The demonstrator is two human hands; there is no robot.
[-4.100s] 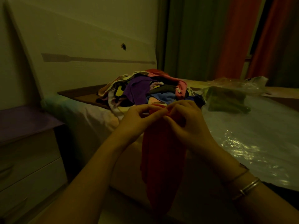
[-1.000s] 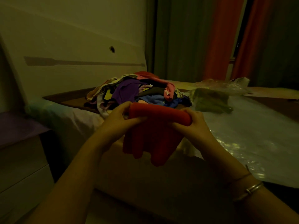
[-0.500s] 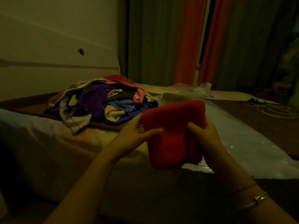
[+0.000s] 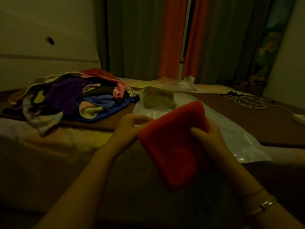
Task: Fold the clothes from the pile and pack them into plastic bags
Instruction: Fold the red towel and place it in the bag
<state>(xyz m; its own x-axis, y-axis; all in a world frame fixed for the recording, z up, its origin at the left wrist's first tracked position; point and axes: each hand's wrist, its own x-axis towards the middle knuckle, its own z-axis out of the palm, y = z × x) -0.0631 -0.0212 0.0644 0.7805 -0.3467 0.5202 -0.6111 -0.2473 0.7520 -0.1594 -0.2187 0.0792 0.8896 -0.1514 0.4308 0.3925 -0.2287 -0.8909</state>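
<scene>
We hold the folded red garment [image 4: 175, 146] above the bed's near edge, right hand [image 4: 209, 139] clamped on its right side, left hand [image 4: 130, 128] pinching its upper left corner. Beyond lie a plastic bag [image 4: 231, 134], the clothes pile [image 4: 71, 100] and a bagged green garment [image 4: 158, 97].

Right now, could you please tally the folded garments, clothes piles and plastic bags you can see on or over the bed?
Folded garments: 2 (red garment, green garment)
Unfolded clothes piles: 1
Flat plastic bags: 1
Crumpled plastic bags: 1
Total: 5
</scene>
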